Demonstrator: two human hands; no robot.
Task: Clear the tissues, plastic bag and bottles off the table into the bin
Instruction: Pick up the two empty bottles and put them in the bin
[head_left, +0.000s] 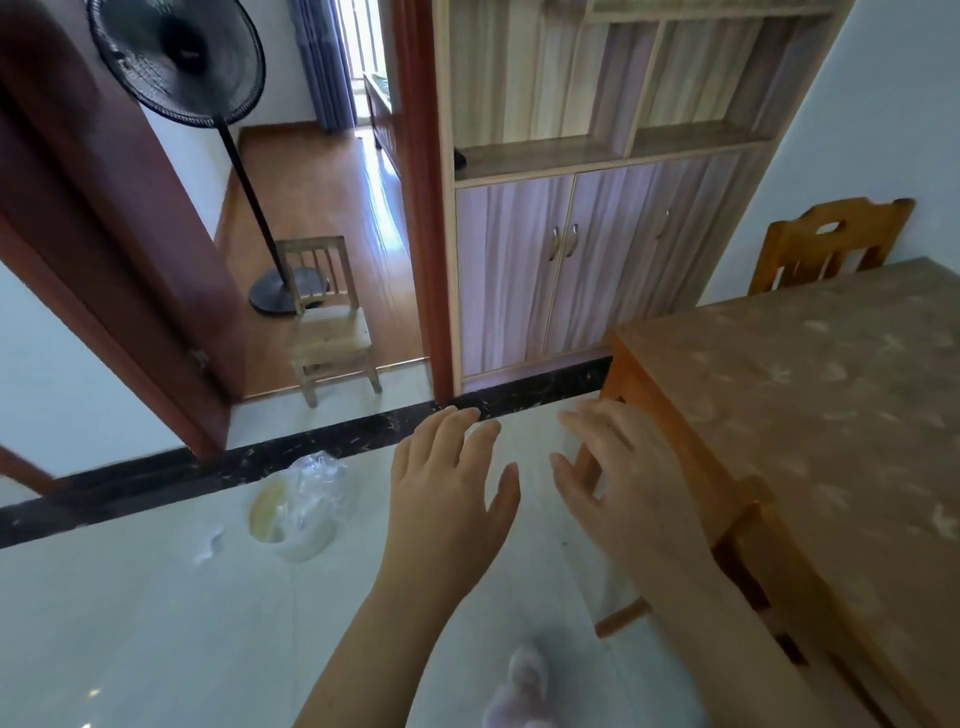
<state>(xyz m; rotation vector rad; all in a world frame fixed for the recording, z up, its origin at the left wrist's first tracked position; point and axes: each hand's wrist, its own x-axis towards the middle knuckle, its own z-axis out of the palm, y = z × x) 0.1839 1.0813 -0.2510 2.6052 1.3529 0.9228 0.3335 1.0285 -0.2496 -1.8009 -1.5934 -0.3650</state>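
Table (810, 395) looks cleared; nothing held in either hand

Table at three o'clock shows only its patterned top in the part in view, with no tissues, bag or bottles on it; its far end is out of frame. At about eight o'clock on the floor stands what seems to be the bin (291, 525), with a clear plastic bag (317, 483) crumpled in or over it, and a small white scrap (210, 543), perhaps a tissue, lying just beside it on the tiles. Left hand (447, 493) and right hand (618, 478) hover open, fingers spread, gripping nothing, between bin and table. Judging from this, the clearing is nearly or fully done; the stray scrap may remain to be binned.
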